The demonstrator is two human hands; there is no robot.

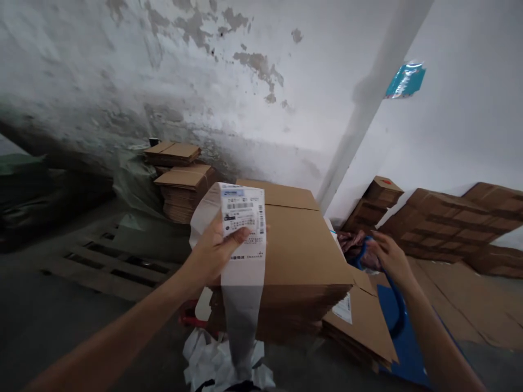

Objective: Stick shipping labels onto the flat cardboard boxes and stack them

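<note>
**Label strip held up over a stack of flat cardboard**

No open box or bin shows its contents here. The cardboard is all flattened: a thick stack of flat cartons (298, 256) sits in the middle, with smaller tied bundles (183, 188) behind it against the peeling wall (163, 65), and more flattened boxes (449, 223) leaning on the right.

The left hand (216, 250) is closed on a long paper strip (244, 239), thumb pressed across its printed face just under the barcode. The strip's long axis runs up and down. Its printed top end stands above the fingers, facing the camera, and its blank tail hangs straight down past the front edge of the stack to a heap of crumpled white paper (223, 365) on the floor. A second loop of the strip curls behind the hand on the left.

The right hand (386, 253) reaches to the right of the stack, fingers loosely curled and partly spread, at a blue band (394, 305); whether it grips it cannot be told. A blue sheet (402, 337) lies below.

Left of the stack a wooden pallet (110, 261) lies flat, with bare grey floor in front of it. On the right, cardboard covers the floor.
</note>
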